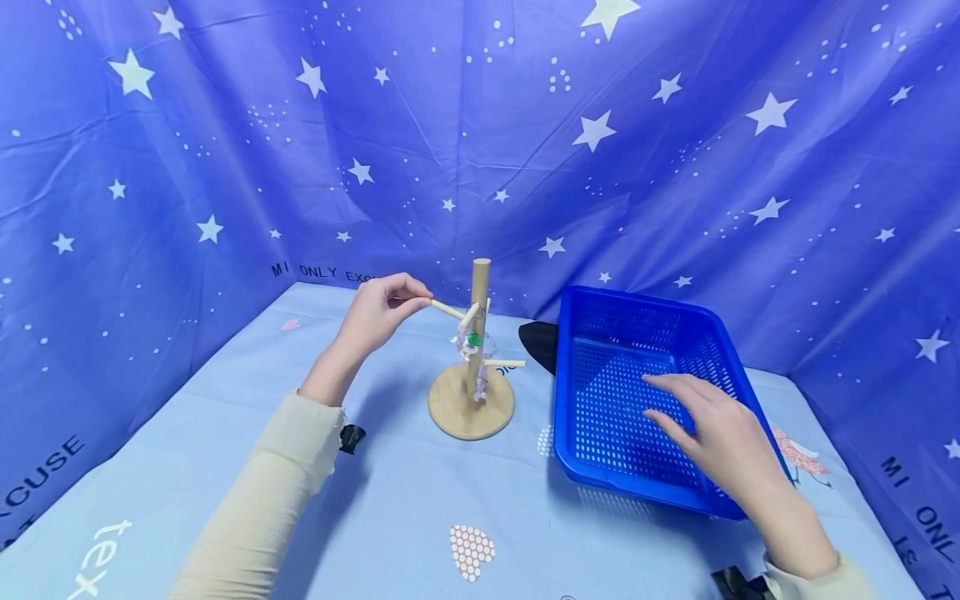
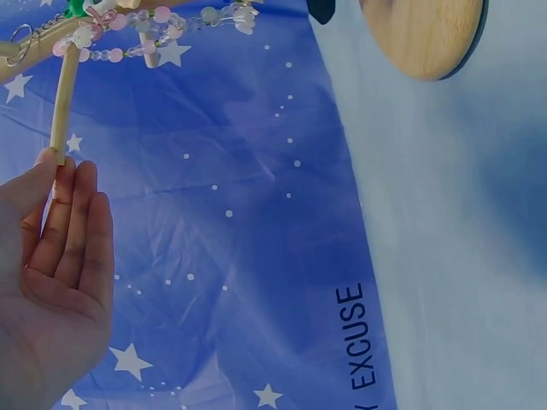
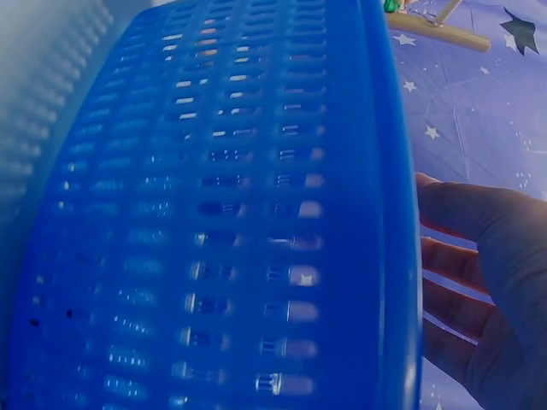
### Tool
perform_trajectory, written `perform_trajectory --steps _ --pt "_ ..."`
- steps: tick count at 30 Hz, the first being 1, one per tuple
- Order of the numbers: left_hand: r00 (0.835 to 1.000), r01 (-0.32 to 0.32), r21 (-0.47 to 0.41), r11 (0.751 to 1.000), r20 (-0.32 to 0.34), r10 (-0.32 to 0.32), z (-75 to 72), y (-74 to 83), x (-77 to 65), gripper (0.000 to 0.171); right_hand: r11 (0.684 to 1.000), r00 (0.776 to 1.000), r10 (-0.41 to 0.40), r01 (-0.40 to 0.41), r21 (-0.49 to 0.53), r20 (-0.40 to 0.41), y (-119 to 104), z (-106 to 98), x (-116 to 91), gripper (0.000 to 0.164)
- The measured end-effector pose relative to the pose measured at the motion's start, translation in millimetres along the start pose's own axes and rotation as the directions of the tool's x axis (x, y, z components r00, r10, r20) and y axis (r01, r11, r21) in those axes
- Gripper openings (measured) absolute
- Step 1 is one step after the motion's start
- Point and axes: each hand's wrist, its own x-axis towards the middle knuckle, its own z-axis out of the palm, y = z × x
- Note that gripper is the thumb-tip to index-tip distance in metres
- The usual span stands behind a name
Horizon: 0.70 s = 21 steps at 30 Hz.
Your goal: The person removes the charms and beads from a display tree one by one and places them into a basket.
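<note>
My left hand (image 1: pixel 378 312) pinches the tip of a thin wooden peg (image 2: pixel 61 111) between thumb and fingers. That peg belongs to a wooden stand (image 1: pixel 481 279) with a round base (image 1: pixel 453 412) and several side pegs. Beaded bracelets (image 2: pixel 162 34) in pink and clear hang on the stand near its post, with a green piece (image 1: pixel 474 340) among them. In the head view my right hand (image 1: pixel 720 437) appears over the blue basket (image 1: pixel 564 375), its thumb and fingers apart and nothing between them. The right wrist view shows this hand beyond the basket's rim.
A black pointed shape (image 1: pixel 538 343) lies between the stand and the basket. Pale blue cloth (image 1: pixel 405 525) covers the table, and a blue star-printed curtain (image 1: pixel 450 125) rises behind and at both sides.
</note>
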Motion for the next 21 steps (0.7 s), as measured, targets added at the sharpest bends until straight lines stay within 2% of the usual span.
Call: perform_trajectory --steps 11,21 --pt "1.0 -0.001 -0.021 1.0 -0.003 0.001 0.9 -1.5 -0.4 0.01 0.999 1.0 -0.001 0.001 0.038 0.009 -12 10 10 0.045" --pt "1.0 0.007 -0.037 0.999 0.001 -0.007 0.7 -1.4 -0.2 0.01 0.996 0.998 0.041 -0.045 0.075 0.054 -26 18 20 0.045"
